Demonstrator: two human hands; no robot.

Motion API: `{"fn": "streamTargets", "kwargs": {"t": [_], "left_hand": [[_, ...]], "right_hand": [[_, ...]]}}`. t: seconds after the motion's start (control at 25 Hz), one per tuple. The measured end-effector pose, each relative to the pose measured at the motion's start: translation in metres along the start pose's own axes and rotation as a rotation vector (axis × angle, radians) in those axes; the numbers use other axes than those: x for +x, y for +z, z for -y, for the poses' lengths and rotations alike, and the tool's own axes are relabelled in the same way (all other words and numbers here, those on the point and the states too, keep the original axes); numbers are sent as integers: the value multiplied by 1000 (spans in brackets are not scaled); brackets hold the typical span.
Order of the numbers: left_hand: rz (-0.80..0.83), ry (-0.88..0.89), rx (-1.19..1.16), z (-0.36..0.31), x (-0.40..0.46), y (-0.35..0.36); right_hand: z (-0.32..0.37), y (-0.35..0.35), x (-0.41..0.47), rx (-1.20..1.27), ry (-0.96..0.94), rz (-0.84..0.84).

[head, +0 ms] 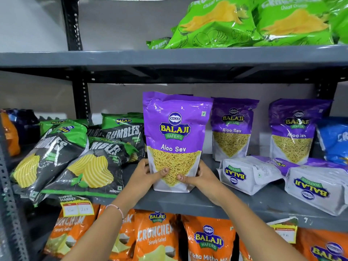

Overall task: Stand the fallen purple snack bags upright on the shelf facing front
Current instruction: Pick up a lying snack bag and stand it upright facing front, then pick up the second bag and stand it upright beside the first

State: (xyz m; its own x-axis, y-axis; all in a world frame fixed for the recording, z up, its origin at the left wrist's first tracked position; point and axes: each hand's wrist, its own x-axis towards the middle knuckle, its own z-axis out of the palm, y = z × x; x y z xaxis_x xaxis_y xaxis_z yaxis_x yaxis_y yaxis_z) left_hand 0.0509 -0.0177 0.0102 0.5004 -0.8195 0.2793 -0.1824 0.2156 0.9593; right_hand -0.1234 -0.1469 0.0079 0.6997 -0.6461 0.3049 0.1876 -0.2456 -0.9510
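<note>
A purple Aloo Sev bag (175, 129) stands upright near the front of the grey middle shelf (188, 202), label facing me. My left hand (145, 174) grips its lower left edge and my right hand (199, 176) grips its lower right edge, thumbs on the front. Behind and to the right, two more purple bags (232, 127) (295, 129) stand upright against the back. Two purple bags (250, 174) (318, 187) lie fallen on the shelf at the right, white bases toward me.
Black and green Rumbles bags (64, 159) lie piled on the shelf's left. A blue bag (335, 140) sits at far right. Green bags (244, 23) fill the upper shelf, orange bags (156, 238) the lower one. Yellow price tags (77, 206) hang on the shelf edge.
</note>
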Motion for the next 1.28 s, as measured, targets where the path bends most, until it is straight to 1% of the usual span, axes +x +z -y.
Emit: {"fn": "streamTargets", "kwargs": {"t": [0.32, 0.44, 0.48, 0.52, 0.56, 0.6, 0.64, 0.68, 0.72, 0.76, 0.8, 0.84, 0.88, 0.92, 0.96, 1.04, 1.08, 1.12, 1.16, 1.2, 1.28], "left_hand": [[30, -25, 35, -4, -23, -10], [50, -47, 27, -7, -26, -13], [40, -35, 20, -8, -29, -12], [-15, -3, 29, -6, -32, -11], [-110, 71, 61, -4, -41, -3], [-233, 200, 98, 1, -47, 1], [-340, 364, 129, 4, -60, 10], [-367, 556, 146, 3, -68, 25], [-314, 740, 216, 3, -74, 43], [-183, 864, 252, -1, -77, 68], [-77, 872, 271, -11, -77, 99], [-21, 809, 265, -18, -71, 128], [9, 718, 242, -28, -66, 158], [-20, 548, 252, -36, -54, 181], [-14, 367, 177, -40, -43, 199], [85, -7, -6, -33, 1, 207], [149, -161, -54, -25, 26, 212], [156, -248, -39, -17, 48, 217], [179, -295, -19, -11, 57, 219], [187, -289, -26, -12, 52, 219], [183, -196, -77, -26, 22, 215]], "right_hand": [[7, 14, -29, -51, 31, -24], [11, 18, -32, -70, 50, 2], [12, 20, -34, -79, 50, 9], [13, 21, -39, -81, 48, -17], [15, 20, -48, -58, 35, -91], [17, 17, -60, -9, 5, -221], [17, 13, -77, 60, -39, -389], [17, -2, -92, 129, -106, -586], [23, -16, -109, 221, -165, -781], [26, -36, -117, 322, -214, -956], [32, -58, -122, 412, -229, -1055], [32, -77, -121, 472, -190, -1076], [35, -92, -116, 511, -90, -1054], [37, -104, -110, 524, 15, -993], [41, -109, -106, 535, 79, -944], [39, -117, -99, 527, 101, -879], [36, -120, -96, 505, 98, -857], [34, -122, -93, 496, 96, -842], [30, -125, -89, 504, 90, -835], [27, -125, -86, 509, 86, -820], [17, -126, -83, 515, 28, -785]]}}
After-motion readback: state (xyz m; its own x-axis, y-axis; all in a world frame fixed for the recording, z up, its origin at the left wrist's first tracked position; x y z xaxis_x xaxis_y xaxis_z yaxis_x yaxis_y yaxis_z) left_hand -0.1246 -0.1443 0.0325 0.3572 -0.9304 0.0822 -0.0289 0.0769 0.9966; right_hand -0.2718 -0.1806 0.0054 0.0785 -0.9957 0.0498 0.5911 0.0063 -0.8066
